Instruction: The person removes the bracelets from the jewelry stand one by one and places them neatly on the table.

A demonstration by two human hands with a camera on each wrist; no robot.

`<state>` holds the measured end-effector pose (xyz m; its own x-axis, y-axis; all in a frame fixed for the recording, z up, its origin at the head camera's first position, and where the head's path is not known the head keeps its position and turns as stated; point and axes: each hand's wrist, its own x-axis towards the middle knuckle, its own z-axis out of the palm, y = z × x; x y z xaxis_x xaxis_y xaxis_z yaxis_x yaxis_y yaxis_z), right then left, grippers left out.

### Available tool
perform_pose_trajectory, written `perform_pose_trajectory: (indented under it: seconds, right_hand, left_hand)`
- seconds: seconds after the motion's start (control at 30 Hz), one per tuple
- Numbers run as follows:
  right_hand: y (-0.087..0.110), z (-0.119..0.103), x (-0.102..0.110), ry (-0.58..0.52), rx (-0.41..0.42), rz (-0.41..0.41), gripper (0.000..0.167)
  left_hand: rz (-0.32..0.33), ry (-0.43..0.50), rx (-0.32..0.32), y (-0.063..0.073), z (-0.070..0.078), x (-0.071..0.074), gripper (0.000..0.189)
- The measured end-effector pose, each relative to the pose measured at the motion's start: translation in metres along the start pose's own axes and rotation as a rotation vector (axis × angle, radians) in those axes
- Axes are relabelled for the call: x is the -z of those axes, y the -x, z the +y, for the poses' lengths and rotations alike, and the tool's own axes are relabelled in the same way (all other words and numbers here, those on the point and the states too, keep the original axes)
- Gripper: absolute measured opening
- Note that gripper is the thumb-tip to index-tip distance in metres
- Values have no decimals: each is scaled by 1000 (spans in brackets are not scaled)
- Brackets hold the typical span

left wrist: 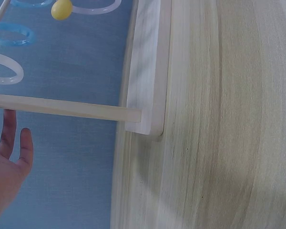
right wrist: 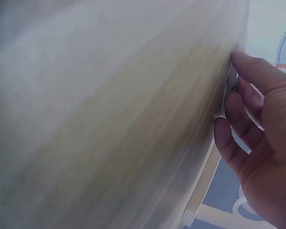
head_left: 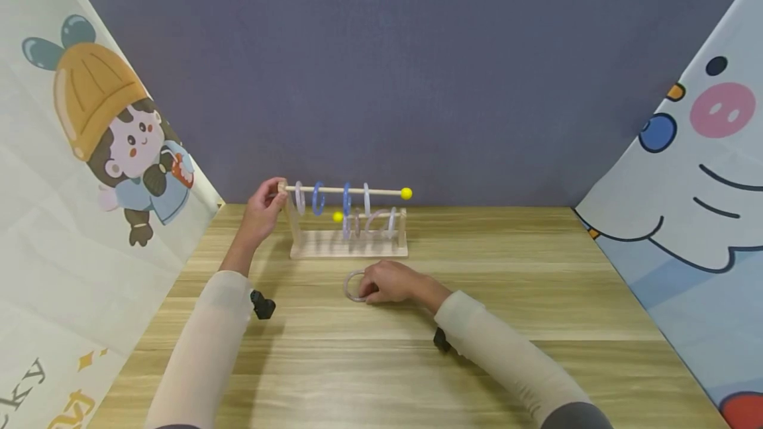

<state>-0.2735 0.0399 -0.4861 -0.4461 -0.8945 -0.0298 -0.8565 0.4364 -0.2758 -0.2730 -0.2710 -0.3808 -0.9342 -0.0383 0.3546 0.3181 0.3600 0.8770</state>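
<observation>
Head view: wood-grain table (head_left: 334, 369) running up to a plain blue-grey backdrop (head_left: 387, 71); cartoon panels at left (head_left: 36, 217) and right (head_left: 685, 343). Wooden rack (head_left: 352, 253) at the far side, rings along two yellow-tipped bars. Loose pale ring (head_left: 346, 287) on the table in front of it, right hand (head_left: 390, 281) pinching its near right side. Left hand (head_left: 261, 212) grips the top of the rack's left post, thumb in front.

Left wrist adds the post's joint with the base board, and left fingers extended behind the post (thumb lost there). Right wrist alone shows the curled right fingertips from the palm side.

Hard to read: pinched ring, mere edge-on sliver in right wrist; lower-bar rings overlap, count unsure; left panel's lettering (head_left: 24, 382) cut by the frame.
</observation>
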Motion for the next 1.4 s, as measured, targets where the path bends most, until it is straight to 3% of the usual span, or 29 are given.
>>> perform_pose_trajectory:
  seconds: [0.4, 0.87, 1.07, 1.4]
  right_hand:
    - [2, 0, 5, -40, -20, 52, 13]
    - [1, -1, 42, -164, -19, 299, 15]
    - [1, 0, 58, -220, -43, 436, 16]
    - [-4, 7, 73, -305, -128, 818, 10]
  left_hand:
    - [-1, -9, 10, 1, 2, 0, 40]
    - [3, -2, -6, 0, -1, 1, 40]
    - [9, 12, -18, -1, -2, 0, 39]
    - [14, 34, -31, -2, -7, 0, 37]
